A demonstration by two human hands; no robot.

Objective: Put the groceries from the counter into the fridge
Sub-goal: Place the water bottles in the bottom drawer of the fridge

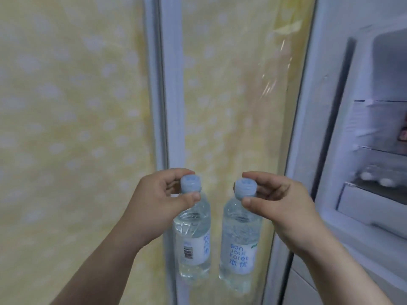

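Background is a tall yellow panel (pixel 66 106) with pale dots filling the left and centre, split by a vertical grey strip (pixel 163 84) (looks like fridge door fronts, we can't be sure). At the right edge we see the white fridge interior (pixel 374 128), open to us, with shelves and compartments; a few white rounded things (pixel 374 179) sit on a lower shelf, too blurred to name. Both arms reach in from the bottom. The left hand (pixel 154 201) holds the left bottle (pixel 193 238) by its pale blue cap (pixel 190 183), fingers (pixel 176 173) curled over the top and thumb under the cap, clamped on it. The right hand (pixel 279 201) does the same with the right bottle (pixel 239 245), pinching its blue cap (pixel 245 188) between thumb and forefinger. Both bottles are clear, full of water, and hang upright in the air, side by side and apart, in front of the yellow panel just left of the fridge opening, not inside it. We read "BON JOUR Foret" in blue on the right bottle's white label (pixel 239 256); the left bottle's label shows a barcode (pixel 188 252).
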